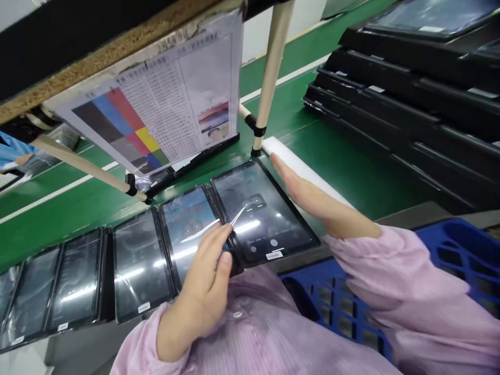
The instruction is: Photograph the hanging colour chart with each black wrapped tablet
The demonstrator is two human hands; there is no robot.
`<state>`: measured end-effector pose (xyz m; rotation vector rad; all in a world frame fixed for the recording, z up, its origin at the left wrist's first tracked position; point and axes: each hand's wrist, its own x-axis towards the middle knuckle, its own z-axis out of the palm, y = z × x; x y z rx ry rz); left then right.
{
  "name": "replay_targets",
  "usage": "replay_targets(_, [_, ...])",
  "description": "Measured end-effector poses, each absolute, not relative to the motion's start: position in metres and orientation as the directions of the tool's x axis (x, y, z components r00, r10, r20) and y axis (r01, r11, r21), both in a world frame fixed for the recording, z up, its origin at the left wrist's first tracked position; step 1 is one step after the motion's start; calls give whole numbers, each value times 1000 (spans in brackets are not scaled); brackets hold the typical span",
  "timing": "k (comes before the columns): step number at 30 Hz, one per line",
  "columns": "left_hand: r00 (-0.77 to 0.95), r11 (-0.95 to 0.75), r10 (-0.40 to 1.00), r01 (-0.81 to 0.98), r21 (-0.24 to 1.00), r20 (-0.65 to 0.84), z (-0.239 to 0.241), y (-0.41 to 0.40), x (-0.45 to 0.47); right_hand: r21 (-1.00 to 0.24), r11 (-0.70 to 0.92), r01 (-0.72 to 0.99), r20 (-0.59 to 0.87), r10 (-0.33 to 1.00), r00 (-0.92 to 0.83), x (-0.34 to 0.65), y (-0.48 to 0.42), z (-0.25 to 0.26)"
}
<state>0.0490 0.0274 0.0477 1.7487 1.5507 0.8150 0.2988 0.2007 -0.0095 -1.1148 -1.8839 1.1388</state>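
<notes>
A row of black tablets lies on the green bench. My right hand (308,195) is flat and stretched out, its edge against the right side of the rightmost tablet (263,211), whose dark screen is lit. My left hand (207,273) rests with fingers together on the seam between that tablet and the lit tablet (187,224) beside it, touching their lower edges. Further left lie a dark tablet (138,263) and more dark ones (74,284). Both arms wear pink sleeves.
A laminated colour chart (164,99) hangs from a shelf on cream pipe legs (271,67) behind the tablets. Stacked black trays (410,94) fill the right rear. A blue plastic crate (457,250) sits at my lower right. A white strip (300,166) lies by the right hand.
</notes>
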Motion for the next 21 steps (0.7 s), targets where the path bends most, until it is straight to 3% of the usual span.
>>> replay_targets(4, [5,-106,966,918,383,257,47,28,16,-489,641,592,261,755,-601,296,176,2])
replay_targets(6, [-20,-41,959,977,208,283,44,29,4,-325,702,634,283,712,-643,290,166,2])
replay_targets(8, [-45,15,960,994,108,278,42,31,-1,-249,706,663,290,708,-644,284,160,-1])
replay_targets(15, [-98,97,979,995,11,179,29,31,4,-463,675,575,468,737,-487,287,146,3])
replay_targets(18, [-144,135,959,989,55,244,31,14,-16,-453,673,585,480,737,-477,288,138,-1])
replay_targets(21, [-320,327,885,944,38,338,36,-11,-54,-437,698,567,520,710,-475,280,131,-10])
